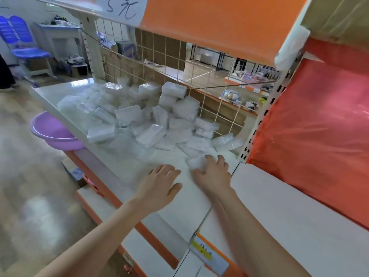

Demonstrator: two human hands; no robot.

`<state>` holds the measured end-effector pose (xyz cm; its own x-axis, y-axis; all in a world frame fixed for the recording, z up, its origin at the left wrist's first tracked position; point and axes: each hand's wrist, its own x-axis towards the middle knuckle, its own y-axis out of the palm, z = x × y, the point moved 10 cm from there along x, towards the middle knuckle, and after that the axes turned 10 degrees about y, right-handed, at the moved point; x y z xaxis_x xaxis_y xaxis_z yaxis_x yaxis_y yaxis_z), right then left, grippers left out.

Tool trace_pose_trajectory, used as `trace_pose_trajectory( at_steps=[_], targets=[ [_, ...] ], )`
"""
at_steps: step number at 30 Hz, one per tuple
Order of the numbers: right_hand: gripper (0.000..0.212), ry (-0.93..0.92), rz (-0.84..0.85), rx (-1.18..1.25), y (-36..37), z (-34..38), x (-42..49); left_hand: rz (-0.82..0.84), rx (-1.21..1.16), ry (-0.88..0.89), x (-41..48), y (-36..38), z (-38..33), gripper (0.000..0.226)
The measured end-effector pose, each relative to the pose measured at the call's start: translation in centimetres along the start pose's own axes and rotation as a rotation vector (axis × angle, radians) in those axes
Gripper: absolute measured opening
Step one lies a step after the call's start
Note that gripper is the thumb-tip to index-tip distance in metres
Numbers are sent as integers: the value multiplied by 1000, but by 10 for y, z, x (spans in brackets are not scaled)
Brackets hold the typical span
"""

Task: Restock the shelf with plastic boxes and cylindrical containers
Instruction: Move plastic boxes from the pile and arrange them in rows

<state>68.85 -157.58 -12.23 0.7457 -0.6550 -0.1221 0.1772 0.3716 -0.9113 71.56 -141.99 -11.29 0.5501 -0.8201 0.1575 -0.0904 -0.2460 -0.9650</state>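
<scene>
A heap of several clear plastic boxes (151,116) lies across the white shelf (111,168), piled against the wire grid back panel (179,62). My right hand (213,174) grips one small clear plastic box (196,162) at the near right end of the heap, fingers curled over it. My left hand (159,184) hovers flat just above the bare shelf surface beside it, fingers straight and holding nothing. No cylindrical containers show.
A purple basin (52,132) sits below the shelf's left edge. An orange plastic sheet (311,128) covers the neighbouring bay on the right. An orange panel (219,21) hangs overhead. A blue chair (26,48) stands at far left.
</scene>
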Motion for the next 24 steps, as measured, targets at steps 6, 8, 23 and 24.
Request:
trace_pose_trajectory(
  at_steps=[6,8,23,24],
  targets=[
    [55,57,-16,-50,5,9,11,33,-45,74,32,9,17,48],
    [60,105,40,9,6,4,11,40,-88,103,44,9,20,51],
    [51,238,517,1784,21,65,-27,-145,-467,282,78,-47,23,77],
    [50,230,500,1799,21,65,-27,-155,-455,293,77,-50,24,76]
  ],
)
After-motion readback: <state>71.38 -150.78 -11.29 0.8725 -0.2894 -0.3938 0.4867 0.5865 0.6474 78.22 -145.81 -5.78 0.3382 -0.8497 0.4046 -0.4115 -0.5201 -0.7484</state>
